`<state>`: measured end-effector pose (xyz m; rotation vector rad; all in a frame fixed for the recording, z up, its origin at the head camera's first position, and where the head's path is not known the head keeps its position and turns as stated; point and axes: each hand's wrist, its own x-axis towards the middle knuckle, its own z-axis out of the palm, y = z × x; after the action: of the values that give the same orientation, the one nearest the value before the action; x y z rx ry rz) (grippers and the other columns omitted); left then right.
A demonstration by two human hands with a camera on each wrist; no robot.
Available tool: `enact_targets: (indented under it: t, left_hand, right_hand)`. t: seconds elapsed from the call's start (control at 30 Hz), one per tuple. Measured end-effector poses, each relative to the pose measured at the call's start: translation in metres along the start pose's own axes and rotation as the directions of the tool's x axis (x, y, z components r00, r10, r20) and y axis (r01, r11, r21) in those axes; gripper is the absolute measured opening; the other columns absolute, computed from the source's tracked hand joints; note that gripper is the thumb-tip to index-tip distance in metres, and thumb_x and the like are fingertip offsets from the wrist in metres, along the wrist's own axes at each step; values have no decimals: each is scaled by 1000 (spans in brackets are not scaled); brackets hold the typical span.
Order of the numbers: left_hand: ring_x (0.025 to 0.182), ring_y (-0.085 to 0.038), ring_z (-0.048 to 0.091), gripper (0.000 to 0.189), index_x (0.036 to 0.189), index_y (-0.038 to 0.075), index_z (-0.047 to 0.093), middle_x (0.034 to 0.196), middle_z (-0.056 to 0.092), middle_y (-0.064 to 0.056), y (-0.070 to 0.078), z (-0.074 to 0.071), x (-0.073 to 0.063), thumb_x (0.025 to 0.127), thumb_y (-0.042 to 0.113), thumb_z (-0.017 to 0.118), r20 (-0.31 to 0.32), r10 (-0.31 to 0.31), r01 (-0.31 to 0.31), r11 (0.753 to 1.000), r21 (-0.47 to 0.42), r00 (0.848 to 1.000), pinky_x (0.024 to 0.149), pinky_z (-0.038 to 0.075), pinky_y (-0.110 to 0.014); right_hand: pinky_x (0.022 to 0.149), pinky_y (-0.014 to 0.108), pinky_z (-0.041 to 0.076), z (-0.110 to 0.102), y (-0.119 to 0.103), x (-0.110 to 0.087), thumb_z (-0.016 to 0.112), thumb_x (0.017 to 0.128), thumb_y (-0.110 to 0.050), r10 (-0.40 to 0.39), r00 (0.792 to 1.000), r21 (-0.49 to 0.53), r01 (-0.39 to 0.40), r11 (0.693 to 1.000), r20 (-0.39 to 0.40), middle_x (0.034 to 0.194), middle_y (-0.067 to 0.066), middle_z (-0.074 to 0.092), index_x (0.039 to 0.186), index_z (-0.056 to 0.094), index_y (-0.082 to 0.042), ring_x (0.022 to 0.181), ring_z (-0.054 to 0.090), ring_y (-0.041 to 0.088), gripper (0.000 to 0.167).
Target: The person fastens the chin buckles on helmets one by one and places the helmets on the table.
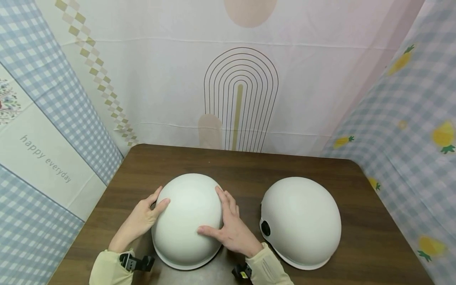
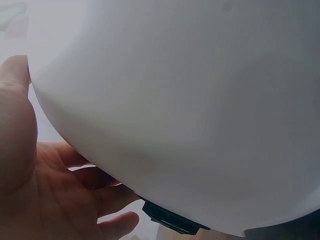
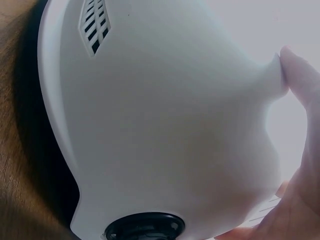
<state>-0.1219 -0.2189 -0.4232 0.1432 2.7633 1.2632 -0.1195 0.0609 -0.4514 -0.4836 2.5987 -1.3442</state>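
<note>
A smooth white helmet (image 1: 189, 221) is between my two hands, dome up, its rim toward the table's front. My left hand (image 1: 140, 217) holds its left side, thumb on the shell; the left wrist view shows the other fingers (image 2: 80, 195) at the lower edge, near a black fitting (image 2: 172, 218). On the right side my right hand (image 1: 231, 231) grips the shell with thumb and fingers spread apart. A slatted vent (image 3: 95, 25) and a black oval fitting (image 3: 145, 227) show in the right wrist view. The helmet's inside is hidden.
To the right a second white helmet (image 1: 303, 221) with a black oval fitting rests on the brown wooden table (image 1: 374, 233). A grey patch (image 1: 192, 277) lies at the front edge. Printed cloths (image 1: 171, 87) hang behind and at both sides.
</note>
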Motion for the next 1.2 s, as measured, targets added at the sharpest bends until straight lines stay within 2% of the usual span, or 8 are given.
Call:
enact_targets:
  t: [0.23,0.47,1.2]
  left_hand:
    - [135,-48,31,70,149,-8,26,149,30,-30,-1,0,0,103,41,45,5,-6,6,1000,-2,1000,99,39,-59]
    - [133,-49,33,72,150,-7,23,149,30,-30,-1,0,-1,103,42,43,33,-29,29,1000,-8,999,95,44,-57]
    - [131,-49,38,73,152,-4,20,148,32,-31,-2,2,0,102,45,43,42,-49,48,998,30,998,96,42,-59]
  right_hand:
    - [95,59,39,1,0,0,67,69,-77,-6,1000,-9,6,1000,-8,160,4,6,152,0,-48,139,22,33,111]
    - [94,60,40,3,0,0,67,68,-77,-5,1000,-12,5,1000,-8,160,3,5,152,0,-48,139,22,34,111]
    - [90,61,42,6,-3,2,65,68,-79,6,1000,-30,-5,1000,14,160,8,2,152,0,-49,136,22,42,110]
